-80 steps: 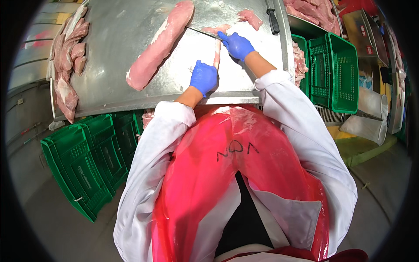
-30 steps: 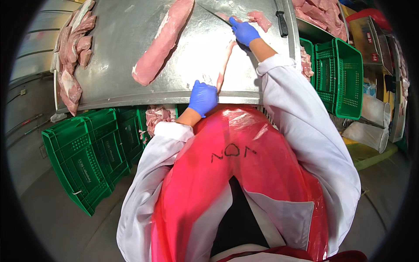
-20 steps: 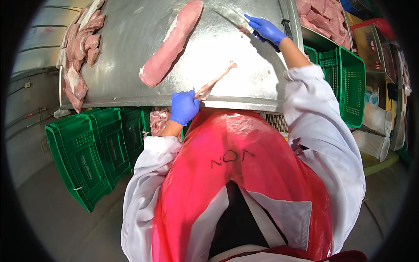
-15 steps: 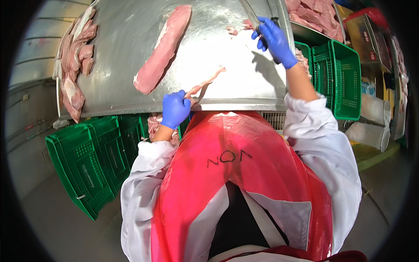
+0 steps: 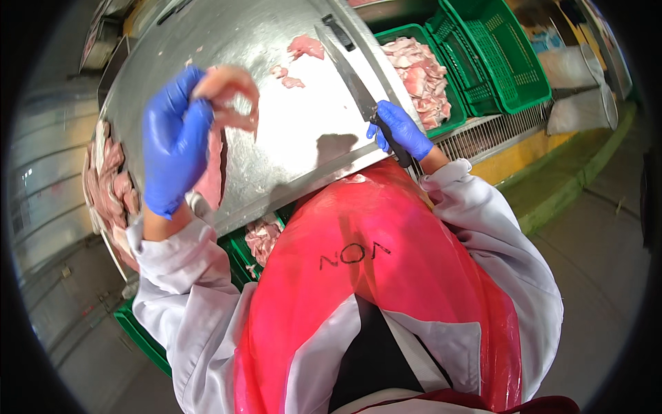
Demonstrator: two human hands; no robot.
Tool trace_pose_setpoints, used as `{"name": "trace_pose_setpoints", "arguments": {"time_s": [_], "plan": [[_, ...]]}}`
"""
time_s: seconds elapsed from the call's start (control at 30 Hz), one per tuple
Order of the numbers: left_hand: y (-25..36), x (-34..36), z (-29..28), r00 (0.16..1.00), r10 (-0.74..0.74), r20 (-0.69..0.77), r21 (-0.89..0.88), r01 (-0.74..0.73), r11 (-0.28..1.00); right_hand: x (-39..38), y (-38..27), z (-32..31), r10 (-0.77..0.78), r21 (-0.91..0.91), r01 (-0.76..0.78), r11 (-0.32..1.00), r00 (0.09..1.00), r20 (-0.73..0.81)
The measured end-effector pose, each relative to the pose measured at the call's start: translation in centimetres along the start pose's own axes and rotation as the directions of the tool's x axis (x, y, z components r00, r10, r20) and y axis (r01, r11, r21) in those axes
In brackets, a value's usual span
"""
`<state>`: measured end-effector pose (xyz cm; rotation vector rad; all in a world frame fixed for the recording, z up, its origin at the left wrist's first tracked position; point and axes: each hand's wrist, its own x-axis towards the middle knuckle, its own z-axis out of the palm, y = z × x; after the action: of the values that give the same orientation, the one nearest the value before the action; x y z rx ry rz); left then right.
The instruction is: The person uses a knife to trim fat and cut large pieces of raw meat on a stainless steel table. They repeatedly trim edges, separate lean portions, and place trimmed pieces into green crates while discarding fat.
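My left hand (image 5: 172, 141), in a blue glove, is raised over the steel table (image 5: 269, 159), gripping a pinkish-white meat strip (image 5: 238, 96) curled between thumb and fingers. Beneath it shows part of the long pink loin (image 5: 211, 178), mostly hidden. On the table's right side, my gloved right hand (image 5: 403, 132) grips a black-handled knife (image 5: 350, 72), blade pointing away from me. A second black-handled knife (image 5: 338, 33) lies at the right edge, near small pink meat scraps (image 5: 305, 47).
A row of meat (image 5: 110, 172) lines the left edge. Green crates (image 5: 503, 62) stand at the right, one holding pale trimmings (image 5: 417, 79). More trimmings (image 5: 262, 238) sit in a crate below the table front. White containers (image 5: 579, 110) stand at the far right.
My left hand has moved up and left, lifting the strip off the table. My right hand and knife have come lower, toward me. The whole view has turned.
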<state>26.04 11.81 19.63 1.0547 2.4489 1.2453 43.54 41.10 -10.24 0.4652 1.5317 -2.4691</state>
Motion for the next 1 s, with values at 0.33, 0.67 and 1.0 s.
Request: {"name": "trace_pose_setpoints", "arguments": {"time_s": [0.33, 0.67, 1.0], "plan": [[7.4, 16.2, 14.4, 0.943, 0.250, 0.218, 0.133, -0.282, 0.950, -4.0, 2.3, -0.6, -0.119, -0.073, 0.111, 0.991, 0.985, -0.123], [-36.7, 17.9, 21.3, 0.982, 0.043, 0.185, 0.424, -0.119, 0.898, -11.3, 1.2, -5.5, -0.108, -0.026, 0.106, 0.994, 0.910, -0.401], [-31.0, -7.6, 15.7, 0.981, 0.115, -0.157, 0.518, -0.017, 0.855, -9.7, 1.1, -6.1, -0.168, -0.185, 0.085, 0.979, 0.852, -0.497]]}}
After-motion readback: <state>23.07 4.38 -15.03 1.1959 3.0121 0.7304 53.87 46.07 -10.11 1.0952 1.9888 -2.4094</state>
